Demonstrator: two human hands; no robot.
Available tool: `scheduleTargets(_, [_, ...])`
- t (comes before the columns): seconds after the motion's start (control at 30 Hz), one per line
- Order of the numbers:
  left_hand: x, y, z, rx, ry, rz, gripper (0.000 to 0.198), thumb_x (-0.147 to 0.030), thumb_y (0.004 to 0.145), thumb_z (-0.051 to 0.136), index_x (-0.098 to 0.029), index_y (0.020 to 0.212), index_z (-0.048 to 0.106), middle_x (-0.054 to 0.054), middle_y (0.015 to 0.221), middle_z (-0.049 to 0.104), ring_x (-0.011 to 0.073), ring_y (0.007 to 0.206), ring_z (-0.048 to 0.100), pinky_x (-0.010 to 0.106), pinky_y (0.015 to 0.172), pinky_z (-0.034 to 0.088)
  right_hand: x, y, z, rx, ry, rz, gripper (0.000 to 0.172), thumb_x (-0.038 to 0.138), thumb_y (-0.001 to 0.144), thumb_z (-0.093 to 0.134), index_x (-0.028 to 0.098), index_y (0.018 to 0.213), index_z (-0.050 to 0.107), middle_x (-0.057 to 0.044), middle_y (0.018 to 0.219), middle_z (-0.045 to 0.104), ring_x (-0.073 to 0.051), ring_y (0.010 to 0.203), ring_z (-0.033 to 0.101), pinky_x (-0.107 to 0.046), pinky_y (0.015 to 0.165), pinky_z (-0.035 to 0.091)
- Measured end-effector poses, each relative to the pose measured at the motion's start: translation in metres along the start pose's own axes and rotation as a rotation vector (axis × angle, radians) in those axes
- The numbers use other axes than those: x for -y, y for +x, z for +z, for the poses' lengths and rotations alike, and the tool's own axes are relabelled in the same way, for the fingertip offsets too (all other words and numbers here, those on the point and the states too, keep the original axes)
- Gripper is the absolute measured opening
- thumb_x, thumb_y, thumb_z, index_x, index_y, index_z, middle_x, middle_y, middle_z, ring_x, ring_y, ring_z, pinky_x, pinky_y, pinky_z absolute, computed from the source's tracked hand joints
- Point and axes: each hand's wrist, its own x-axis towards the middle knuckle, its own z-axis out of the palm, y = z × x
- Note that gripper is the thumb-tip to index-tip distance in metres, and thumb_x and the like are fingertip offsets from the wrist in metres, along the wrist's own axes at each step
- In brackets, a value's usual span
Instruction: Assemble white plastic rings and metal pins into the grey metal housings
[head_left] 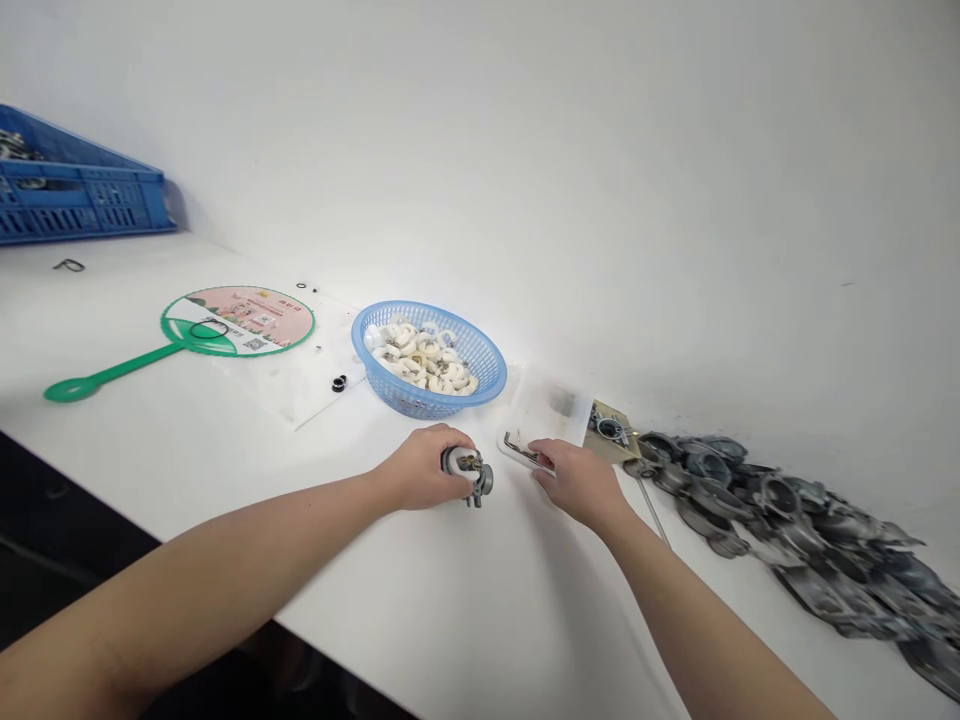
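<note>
Clamping fingers round the small grey metal carburettor (469, 472), the left hand (420, 472) grips a stiff, likely heavy casting; whether the right hand (577, 482) fingers are closed is unclear.

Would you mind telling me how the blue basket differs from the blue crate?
The basket is round and pale blue; the crate is rectangular and darker. The basket holds white rings; the crate's contents are barely visible. The basket sits just beyond the left hand, which grips a metal part; the crate stands far left. Both are slotted plastic on the white table.
</note>
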Motion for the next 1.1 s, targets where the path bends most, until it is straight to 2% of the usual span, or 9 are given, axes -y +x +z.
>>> scheduleTargets(0.17, [-0.0004, 0.0005, -0.0003, -0.007, 0.001, 0.012, 0.035, -0.021, 0.059, 0.066, -0.021, 0.094, 0.064, 0.002, 0.097, 0.061, 0.0178, 0.087, 0.057, 0.027, 0.077, 0.046, -0.0004, 0.0013, 0.0065, -0.019, 0.005, -0.010, 0.030, 0.018, 0.078, 0.048, 0.027, 0.104, 0.060, 0.000, 0.101, 0.065, -0.017, 0.084, 0.058, -0.024, 0.057, 0.033])
scheduleTargets(0.33, [-0.0005, 0.0007, -0.0002, 0.004, -0.006, 0.007, 0.034, -0.020, 0.059, 0.066, -0.021, 0.093, 0.064, 0.002, 0.094, 0.061, 0.0169, 0.083, 0.057, 0.027, 0.074, 0.046, -0.0001, 0.0060, 0.0046, 0.004, 0.021, 0.005, 0.025, 0.018, 0.077, 0.049, 0.026, 0.097, 0.062, 0.001, 0.092, 0.066, -0.016, 0.080, 0.058, -0.023, 0.055, 0.030])
scheduleTargets(0.53, [-0.0004, 0.0006, 0.0008, 0.003, -0.024, 0.011, 0.035, -0.020, 0.058, 0.066, -0.020, 0.093, 0.064, 0.002, 0.093, 0.060, 0.0164, 0.081, 0.057, 0.027, 0.072, 0.046, 0.0001, 0.0087, 0.0033, 0.034, 0.012, 0.011, 0.027, 0.019, 0.077, 0.050, 0.027, 0.099, 0.061, 0.001, 0.091, 0.065, -0.016, 0.081, 0.057, -0.023, 0.055, 0.029])
scheduleTargets(0.7, [-0.0019, 0.0009, 0.0002, 0.002, -0.016, 0.010, 0.034, -0.020, 0.058, 0.067, -0.020, 0.092, 0.065, 0.003, 0.093, 0.060, 0.0170, 0.082, 0.057, 0.027, 0.074, 0.046, 0.0035, 0.0074, 0.0032, 0.047, -0.051, -0.014, 0.028, 0.018, 0.079, 0.047, 0.025, 0.102, 0.060, -0.001, 0.099, 0.065, -0.016, 0.082, 0.058, -0.024, 0.056, 0.030])
scheduleTargets(0.97, [-0.0039, 0.0004, -0.0004, 0.007, -0.010, 0.006, 0.034, -0.019, 0.058, 0.067, -0.020, 0.092, 0.065, 0.003, 0.093, 0.060, 0.0170, 0.081, 0.057, 0.027, 0.073, 0.047, 0.0063, 0.0038, 0.0095, -0.028, -0.176, -0.032, 0.029, 0.019, 0.081, 0.046, 0.025, 0.108, 0.056, -0.003, 0.101, 0.063, -0.018, 0.090, 0.059, -0.025, 0.057, 0.030])
scheduleTargets(1.1, [-0.0032, 0.0004, -0.0001, 0.006, -0.014, 0.007, 0.034, -0.019, 0.058, 0.067, -0.020, 0.091, 0.065, 0.002, 0.093, 0.060, 0.0167, 0.081, 0.057, 0.027, 0.073, 0.047, 0.0071, 0.0056, 0.0092, -0.012, -0.174, -0.005, 0.026, 0.018, 0.081, 0.047, 0.024, 0.104, 0.059, -0.004, 0.099, 0.063, -0.017, 0.087, 0.059, -0.024, 0.055, 0.029])
